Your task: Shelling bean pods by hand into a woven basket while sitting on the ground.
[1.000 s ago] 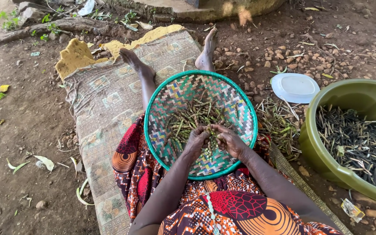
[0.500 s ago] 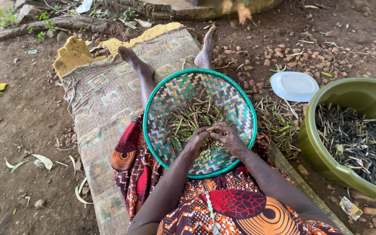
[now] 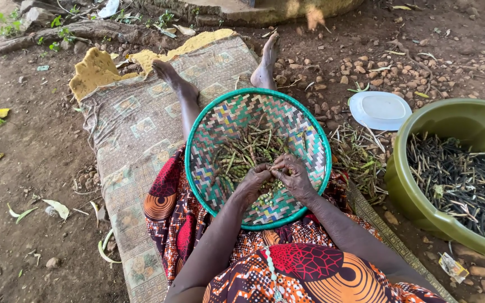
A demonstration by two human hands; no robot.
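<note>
Nearest the camera, the person's lap is showing in a red, orange and black patterned wrap cloth (image 3: 321,275), with both forearms reaching toward twelve o'clock. The left hand (image 3: 252,180) and the right hand (image 3: 294,175) are meeting fingertip to fingertip over the near half of a round woven tray with a teal rim (image 3: 209,123), which is resting on the lap. The fingers of both hands are curling together, pinching a thin green bean pod (image 3: 273,167) between them. Just below the hands, small green shelled seeds (image 3: 266,197) are lying on the weave. Past the hands, toward twelve o'clock, a loose heap of green and brownish pods (image 3: 242,150) is lying across the middle of the tray.

At three o'clock, a large olive-green plastic basin (image 3: 422,207) is sitting on the ground, holding dark dried pods (image 3: 467,185). Between basin and tray, a scatter of emptied husks (image 3: 357,160) is lying. At two o'clock, a white plastic lid (image 3: 380,110) is lying flat on the pebbled soil. Farther out, two bare feet are resting on a worn patterned foam mat (image 3: 136,129) stretching toward eleven o'clock.
</note>
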